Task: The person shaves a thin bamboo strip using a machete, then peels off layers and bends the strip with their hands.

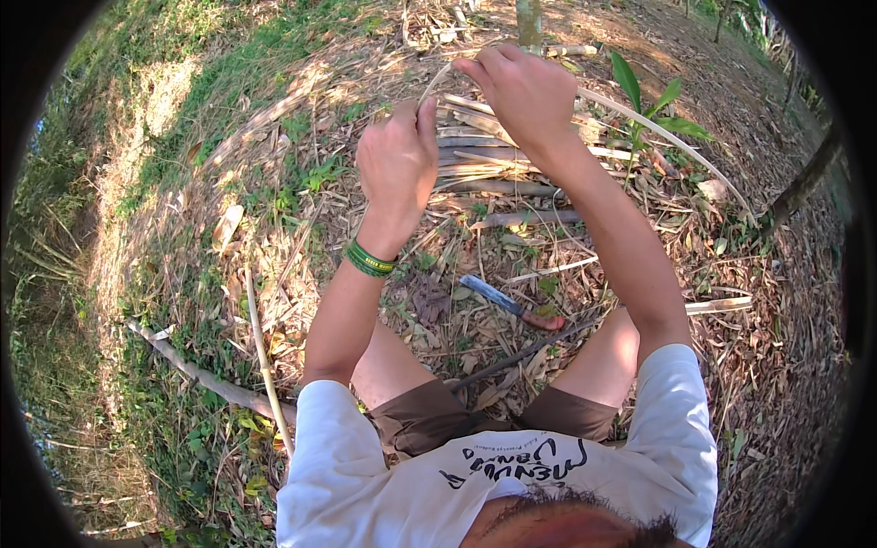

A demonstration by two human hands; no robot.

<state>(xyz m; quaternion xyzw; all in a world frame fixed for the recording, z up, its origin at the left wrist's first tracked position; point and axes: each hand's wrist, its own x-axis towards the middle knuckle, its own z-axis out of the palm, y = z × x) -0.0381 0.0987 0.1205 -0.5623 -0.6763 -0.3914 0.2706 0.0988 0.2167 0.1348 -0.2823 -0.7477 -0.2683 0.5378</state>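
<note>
A long pale strip point(671, 137), seemingly split bamboo or cane, bends in an arc between my hands and trails off to the right toward the ground. My left hand point(395, 160) grips its left end, thumb pointing up along it; a green band circles that wrist. Higher up and to the right, my right hand point(530, 96) is closed around the strip, with its thumb and fingers pinching the bend. Below the hands, a knife point(512, 302) with a bluish blade and reddish-brown handle lies on the leaf litter, just beyond my legs.
Split sticks and short logs point(498, 187) lie stacked beyond the knife. A leafy green plant point(644, 105) grows by the strip, near a thin trunk point(529, 23). A branch point(210, 379) and a pale pole point(260, 347) lie left; another pale strip point(722, 305) lies right.
</note>
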